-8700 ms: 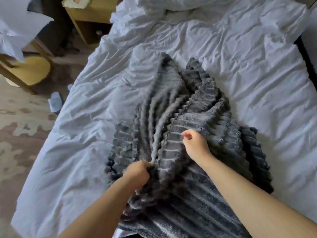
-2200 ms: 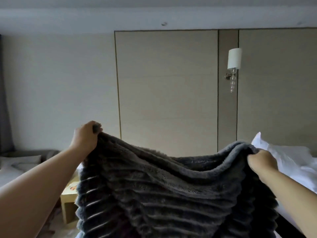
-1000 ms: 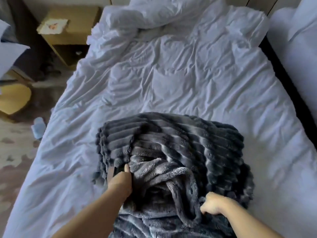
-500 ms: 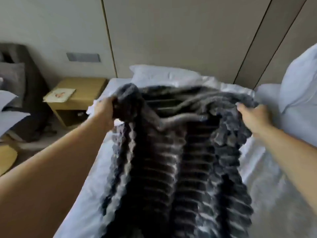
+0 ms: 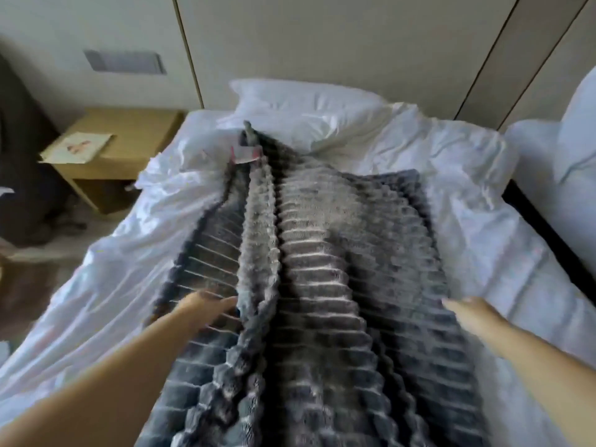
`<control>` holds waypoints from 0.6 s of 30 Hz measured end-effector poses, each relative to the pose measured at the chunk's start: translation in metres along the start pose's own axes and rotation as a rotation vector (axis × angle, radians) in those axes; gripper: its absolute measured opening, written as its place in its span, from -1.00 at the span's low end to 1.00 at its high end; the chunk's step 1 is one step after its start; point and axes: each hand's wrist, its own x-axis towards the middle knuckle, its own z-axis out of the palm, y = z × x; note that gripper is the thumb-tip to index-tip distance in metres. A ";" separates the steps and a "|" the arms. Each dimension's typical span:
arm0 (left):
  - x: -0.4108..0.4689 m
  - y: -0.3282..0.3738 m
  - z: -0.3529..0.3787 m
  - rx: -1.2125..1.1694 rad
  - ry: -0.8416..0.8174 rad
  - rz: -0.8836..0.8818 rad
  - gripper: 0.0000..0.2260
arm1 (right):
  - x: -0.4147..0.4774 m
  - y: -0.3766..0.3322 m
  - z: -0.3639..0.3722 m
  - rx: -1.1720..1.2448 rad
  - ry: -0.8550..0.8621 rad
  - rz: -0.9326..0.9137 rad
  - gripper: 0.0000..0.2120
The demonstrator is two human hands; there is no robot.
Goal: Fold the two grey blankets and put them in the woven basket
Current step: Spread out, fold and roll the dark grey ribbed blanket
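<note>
A grey ribbed plush blanket (image 5: pixel 338 269) lies stretched lengthwise along the white bed (image 5: pixel 135 279), its far end near the pillow (image 5: pixel 306 104) with a small white and red label (image 5: pixel 244 153) showing. A raised fold runs down its left-middle. My left hand (image 5: pixel 206 306) hovers over the blanket's left side with fingers extended. My right hand (image 5: pixel 467 312) is at the blanket's right edge, fingers extended, holding nothing. The image is motion-blurred. Only one blanket is visible, and no woven basket is in view.
A wooden nightstand (image 5: pixel 125 150) with a paper card (image 5: pixel 77 146) on top stands left of the bed. A second white bed (image 5: pixel 561 162) lies to the right across a dark gap. A panelled wall is behind the pillow.
Half a second ago both hands held the blanket's far edge up in the air. Now the blanket lies flung out flat along the bed and both hands have let go and drawn back.
</note>
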 end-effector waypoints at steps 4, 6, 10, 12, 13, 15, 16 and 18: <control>0.004 -0.086 0.061 0.182 -0.017 -0.175 -0.34 | -0.011 0.109 0.074 0.093 -0.132 0.312 -0.41; -0.004 -0.101 0.079 0.269 0.045 -0.174 -0.40 | -0.017 0.133 0.093 0.201 -0.177 0.333 -0.46; -0.013 -0.084 0.098 0.443 0.368 0.078 -0.60 | -0.011 0.123 0.104 0.321 -0.086 0.296 -0.37; -0.013 -0.069 0.111 0.322 0.176 0.116 -0.61 | -0.014 0.105 0.101 0.353 -0.075 0.234 -0.31; -0.012 -0.063 0.118 0.272 0.016 0.093 -0.61 | -0.014 0.098 0.101 0.399 -0.117 0.215 -0.31; -0.005 -0.062 0.123 0.211 -0.161 0.092 -0.72 | -0.008 0.090 0.099 0.477 -0.186 0.239 -0.33; 0.001 -0.065 0.115 0.175 -0.062 0.103 -0.81 | -0.003 0.087 0.095 0.482 -0.157 0.244 -0.37; 0.021 -0.086 0.085 0.015 0.368 -0.019 -0.89 | 0.011 0.085 0.085 0.499 0.076 0.199 -0.56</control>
